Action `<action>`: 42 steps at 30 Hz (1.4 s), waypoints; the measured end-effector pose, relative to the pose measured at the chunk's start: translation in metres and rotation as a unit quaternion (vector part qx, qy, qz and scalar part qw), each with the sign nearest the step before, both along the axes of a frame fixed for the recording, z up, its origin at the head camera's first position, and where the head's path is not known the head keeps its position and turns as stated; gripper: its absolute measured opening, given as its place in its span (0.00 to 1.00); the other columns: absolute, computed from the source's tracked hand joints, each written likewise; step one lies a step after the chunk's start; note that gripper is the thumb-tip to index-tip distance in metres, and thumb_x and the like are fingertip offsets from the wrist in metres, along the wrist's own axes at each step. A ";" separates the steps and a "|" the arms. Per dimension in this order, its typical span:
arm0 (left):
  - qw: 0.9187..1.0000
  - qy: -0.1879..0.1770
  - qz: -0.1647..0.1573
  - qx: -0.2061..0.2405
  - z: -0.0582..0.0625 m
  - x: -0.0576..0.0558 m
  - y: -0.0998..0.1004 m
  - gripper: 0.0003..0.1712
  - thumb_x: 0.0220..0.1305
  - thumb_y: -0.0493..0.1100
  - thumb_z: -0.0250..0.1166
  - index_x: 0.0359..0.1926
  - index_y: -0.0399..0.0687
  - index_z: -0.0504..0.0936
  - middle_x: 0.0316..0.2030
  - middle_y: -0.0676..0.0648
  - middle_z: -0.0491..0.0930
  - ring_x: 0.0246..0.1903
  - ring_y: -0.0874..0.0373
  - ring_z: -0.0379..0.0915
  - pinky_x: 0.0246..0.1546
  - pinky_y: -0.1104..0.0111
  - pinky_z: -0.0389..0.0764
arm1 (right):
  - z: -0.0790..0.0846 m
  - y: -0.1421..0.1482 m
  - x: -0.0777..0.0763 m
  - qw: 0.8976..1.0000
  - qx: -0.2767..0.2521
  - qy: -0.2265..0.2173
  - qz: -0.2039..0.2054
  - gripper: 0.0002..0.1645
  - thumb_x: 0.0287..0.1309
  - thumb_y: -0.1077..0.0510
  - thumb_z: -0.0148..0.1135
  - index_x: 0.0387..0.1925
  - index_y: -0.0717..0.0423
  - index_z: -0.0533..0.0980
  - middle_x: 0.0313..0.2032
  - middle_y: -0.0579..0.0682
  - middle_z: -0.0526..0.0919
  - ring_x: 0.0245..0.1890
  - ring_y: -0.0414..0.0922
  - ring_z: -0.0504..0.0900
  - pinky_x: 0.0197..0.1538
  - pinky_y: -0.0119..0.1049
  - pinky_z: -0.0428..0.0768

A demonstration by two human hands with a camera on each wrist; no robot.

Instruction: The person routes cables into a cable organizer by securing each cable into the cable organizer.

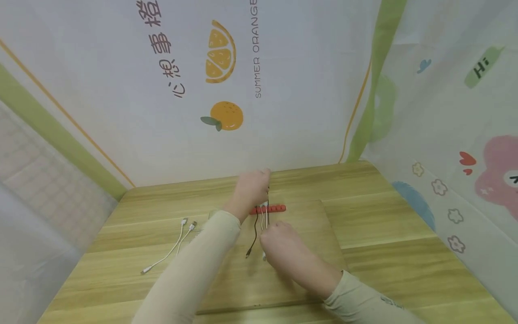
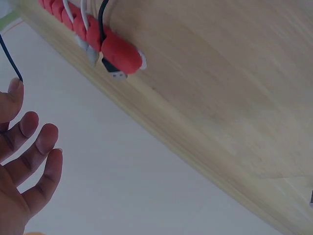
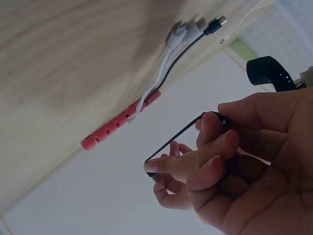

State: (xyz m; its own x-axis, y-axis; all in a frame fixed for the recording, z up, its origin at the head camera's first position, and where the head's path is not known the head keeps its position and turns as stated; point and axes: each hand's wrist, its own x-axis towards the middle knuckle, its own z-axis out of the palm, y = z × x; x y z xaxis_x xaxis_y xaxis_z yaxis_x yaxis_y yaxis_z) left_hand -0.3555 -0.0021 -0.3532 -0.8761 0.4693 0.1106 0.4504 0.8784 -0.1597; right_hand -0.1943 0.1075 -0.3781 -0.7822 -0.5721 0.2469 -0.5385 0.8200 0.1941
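A short black USB cable (image 3: 176, 137) is stretched straight between both hands. My left hand (image 1: 251, 186), farther away, pinches one end between thumb and index finger, its other fingers loosely spread. Nearer to me, the right hand (image 1: 283, 245) pinches the opposite end with thumb and fingers. Between the hands lies a red cable holder (image 1: 279, 208) with a row of slots. Two white cables (image 3: 159, 73) and another black cable (image 1: 255, 231) sit in slots at its left part. In the right wrist view, the slots (image 3: 108, 131) toward its other end hold no cable.
A thin wooden board (image 1: 311, 274) bears the holder and lies on the wood-grain table (image 1: 380, 211). Left of the board, two loose white cables (image 1: 163, 257) lie on the table. Printed white cloth (image 1: 299, 90) hangs behind the table and along the sides.
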 end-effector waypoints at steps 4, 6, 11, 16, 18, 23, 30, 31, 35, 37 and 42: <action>1.000 -0.002 -0.003 0.009 -0.008 -0.002 0.006 0.12 0.69 0.44 0.70 0.49 0.51 0.78 0.32 0.55 0.83 0.30 0.59 0.78 0.31 0.61 0.83 | -0.001 0.001 0.002 1.000 0.001 0.001 -0.006 0.17 0.51 0.47 0.82 0.23 0.53 0.83 0.23 0.47 0.81 0.24 0.42 0.76 0.30 0.36 0.80; 1.000 -0.005 -0.004 0.009 -0.010 -0.003 0.009 0.12 0.67 0.44 0.71 0.48 0.52 0.78 0.33 0.56 0.84 0.30 0.59 0.79 0.32 0.61 0.83 | -0.002 0.002 0.003 1.000 -0.003 -0.005 -0.007 0.16 0.53 0.49 0.81 0.22 0.52 0.83 0.23 0.47 0.82 0.24 0.42 0.77 0.30 0.36 0.80; 1.000 -0.011 -0.003 -0.010 -0.014 -0.001 0.014 0.17 0.66 0.47 0.74 0.51 0.53 0.77 0.31 0.55 0.83 0.27 0.58 0.78 0.28 0.64 0.81 | -0.008 0.004 0.002 0.999 -0.024 -0.037 -0.017 0.10 0.54 0.57 0.78 0.21 0.50 0.84 0.24 0.46 0.86 0.24 0.42 0.76 0.31 0.36 0.81; 1.000 -0.010 0.000 -0.016 -0.018 0.000 0.016 0.15 0.67 0.48 0.73 0.48 0.53 0.77 0.32 0.54 0.83 0.29 0.57 0.78 0.28 0.63 0.82 | -0.012 0.007 0.001 0.999 -0.027 -0.042 -0.020 0.08 0.51 0.65 0.74 0.22 0.50 0.85 0.25 0.47 0.86 0.24 0.42 0.77 0.29 0.36 0.80; 1.000 -0.013 0.003 -0.014 -0.020 0.001 0.016 0.15 0.68 0.48 0.72 0.50 0.52 0.78 0.35 0.53 0.84 0.31 0.57 0.79 0.30 0.62 0.83 | -0.013 0.008 0.002 0.999 -0.021 -0.037 -0.018 0.07 0.51 0.65 0.73 0.23 0.52 0.85 0.24 0.48 0.85 0.23 0.42 0.76 0.28 0.36 0.79; 1.000 -0.017 0.011 -0.010 -0.026 0.002 0.016 0.25 0.70 0.47 0.70 0.64 0.49 0.78 0.40 0.52 0.86 0.33 0.58 0.81 0.31 0.62 0.84 | -0.015 0.009 0.002 1.000 -0.009 -0.023 -0.013 0.06 0.51 0.64 0.75 0.23 0.53 0.85 0.23 0.48 0.84 0.23 0.43 0.78 0.29 0.37 0.80; 1.000 -0.014 0.018 -0.009 -0.036 0.001 0.015 0.27 0.69 0.58 0.72 0.60 0.48 0.80 0.34 0.51 0.86 0.30 0.58 0.76 0.31 0.59 0.84 | -0.019 0.009 0.001 0.999 -0.008 -0.030 -0.014 0.08 0.51 0.63 0.74 0.22 0.51 0.83 0.23 0.48 0.84 0.24 0.43 0.79 0.31 0.37 0.80; 1.000 -0.018 0.023 -0.008 -0.037 0.000 0.015 0.30 0.68 0.64 0.71 0.58 0.48 0.81 0.34 0.51 0.85 0.30 0.58 0.76 0.32 0.58 0.85 | -0.020 0.009 0.001 0.999 -0.008 -0.031 -0.014 0.09 0.51 0.63 0.74 0.22 0.50 0.82 0.23 0.47 0.84 0.24 0.43 0.79 0.31 0.38 0.80; 0.999 -0.027 0.036 -0.006 -0.041 -0.002 0.014 0.47 0.55 0.82 0.66 0.57 0.48 0.81 0.35 0.50 0.86 0.31 0.57 0.77 0.35 0.56 0.86 | -0.023 0.009 0.000 0.999 -0.010 -0.036 -0.015 0.09 0.51 0.62 0.74 0.22 0.49 0.82 0.24 0.47 0.84 0.25 0.43 0.79 0.30 0.37 0.80; 0.999 -0.030 0.037 -0.010 -0.041 -0.003 0.015 0.47 0.55 0.82 0.66 0.56 0.48 0.81 0.35 0.50 0.86 0.31 0.57 0.77 0.36 0.57 0.86 | -0.025 0.009 -0.001 0.999 -0.011 -0.037 -0.015 0.09 0.51 0.63 0.75 0.22 0.49 0.82 0.24 0.47 0.84 0.24 0.43 0.79 0.29 0.37 0.79; 0.998 -0.036 0.040 -0.020 -0.041 -0.005 0.019 0.40 0.56 0.79 0.68 0.48 0.49 0.81 0.34 0.52 0.82 0.31 0.58 0.75 0.35 0.58 0.85 | -0.026 0.010 -0.003 0.999 -0.012 -0.042 -0.015 0.10 0.51 0.64 0.74 0.21 0.50 0.81 0.24 0.47 0.84 0.23 0.42 0.78 0.27 0.36 0.78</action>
